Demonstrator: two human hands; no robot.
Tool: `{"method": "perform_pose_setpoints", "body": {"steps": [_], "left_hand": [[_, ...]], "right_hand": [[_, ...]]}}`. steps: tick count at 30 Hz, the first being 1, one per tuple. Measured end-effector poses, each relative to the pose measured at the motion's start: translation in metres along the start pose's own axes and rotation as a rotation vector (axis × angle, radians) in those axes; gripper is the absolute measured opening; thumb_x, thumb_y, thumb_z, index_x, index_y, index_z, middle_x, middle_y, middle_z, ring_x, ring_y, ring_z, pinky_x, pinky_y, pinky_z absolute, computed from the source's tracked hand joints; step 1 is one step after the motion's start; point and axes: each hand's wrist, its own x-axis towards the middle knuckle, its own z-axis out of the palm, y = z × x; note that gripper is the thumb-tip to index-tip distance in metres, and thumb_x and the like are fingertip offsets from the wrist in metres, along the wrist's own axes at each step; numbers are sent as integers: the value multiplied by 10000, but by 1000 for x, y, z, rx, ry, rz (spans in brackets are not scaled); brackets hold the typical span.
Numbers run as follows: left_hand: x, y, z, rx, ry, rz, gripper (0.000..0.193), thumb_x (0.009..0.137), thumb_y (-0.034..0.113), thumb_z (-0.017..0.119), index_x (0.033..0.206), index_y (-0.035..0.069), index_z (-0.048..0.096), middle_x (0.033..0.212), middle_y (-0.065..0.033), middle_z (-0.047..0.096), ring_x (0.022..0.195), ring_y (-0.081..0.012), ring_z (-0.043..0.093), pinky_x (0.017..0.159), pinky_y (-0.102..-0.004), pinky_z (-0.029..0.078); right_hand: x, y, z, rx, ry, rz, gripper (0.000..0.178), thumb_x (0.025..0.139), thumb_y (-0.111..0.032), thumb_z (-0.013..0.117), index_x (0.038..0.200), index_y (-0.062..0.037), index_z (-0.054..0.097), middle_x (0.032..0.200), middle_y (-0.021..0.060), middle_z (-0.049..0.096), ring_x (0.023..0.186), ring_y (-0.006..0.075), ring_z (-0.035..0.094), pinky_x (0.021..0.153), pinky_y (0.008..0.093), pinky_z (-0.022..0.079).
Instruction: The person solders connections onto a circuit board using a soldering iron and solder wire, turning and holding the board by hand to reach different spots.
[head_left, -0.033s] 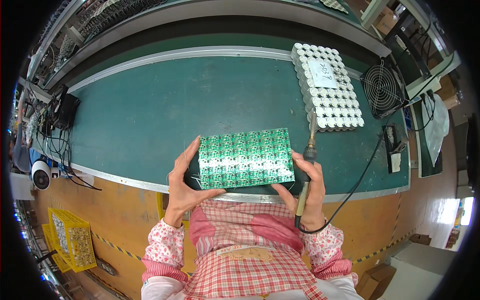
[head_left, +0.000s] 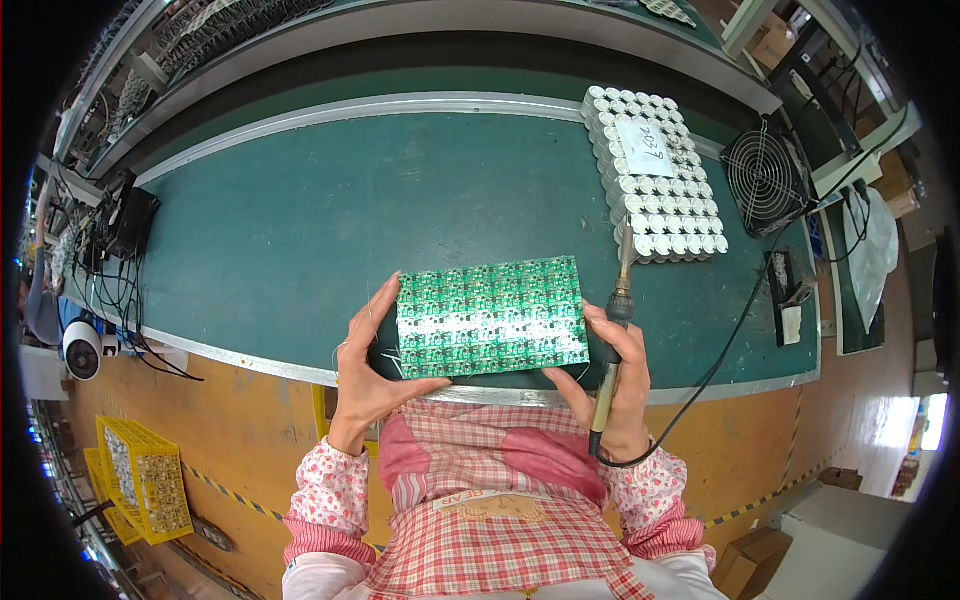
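Note:
A green circuit board panel (head_left: 490, 315), covered in repeating rows of small components, is held level over the front edge of the bench. My left hand (head_left: 362, 370) grips its left end, thumb along the near edge and fingers at the far left corner. At the right end, my right hand (head_left: 622, 375) pinches the panel between thumb and fingers. That same hand also carries a soldering iron (head_left: 606, 395), lying across the palm with its tip pointing away from me. Thin pale wires (head_left: 392, 362) show by the panel's left end.
A block of white cylindrical cells (head_left: 675, 215) with a paper label stands at the far right, near the iron's tip. Beyond it are a round fan (head_left: 765, 175) and a small dark holder (head_left: 790, 300). The iron's cable (head_left: 722, 350) runs right. Black cables (head_left: 120, 300) hang at the left.

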Motion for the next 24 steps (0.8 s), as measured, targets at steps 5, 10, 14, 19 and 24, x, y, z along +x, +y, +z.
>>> {"method": "perform_pose_setpoints", "body": {"steps": [5,10,14,19,24], "left_hand": [[0,-1,0,-26,0,1,1101,476,227,978,1455,83,496,1471,-113,523,1353,-277,491,1142,-409,373],[1,-3,-1,5,-31,3,1148,496,263,987,1461,-32,437,1478,-170,488,1338,-258,499,1148,-384,368],[0,-3,2,-48,-4,-24,1102,471,239,982,1449,73,500,1471,-114,521,1359,-279,484,1145,-410,377],[-1,-3,1,-55,-4,-37,1114,472,260,987,1452,64,493,1472,-119,519,1358,-280,484,1148,-412,371],[0,-3,0,-62,-12,-38,1117,479,261,987,1457,65,487,1474,-122,516,1359,-279,483,1148,-409,368]], "right_hand": [[2,-2,-2,-13,0,-9,730,712,-89,886,1303,-35,461,1298,203,624,1123,304,607,942,397,462],[3,-1,-2,43,1,5,727,726,-56,860,1338,-34,469,1314,198,596,1153,339,595,953,396,504],[2,2,-1,29,9,13,732,712,-98,887,1306,-36,462,1294,206,622,1119,301,609,942,391,468],[3,0,-1,18,8,10,730,715,-94,886,1305,-28,460,1287,203,621,1140,312,607,959,397,474],[3,-1,-2,32,9,18,726,719,-94,883,1305,-28,458,1291,205,616,1158,324,601,975,403,475]]}}
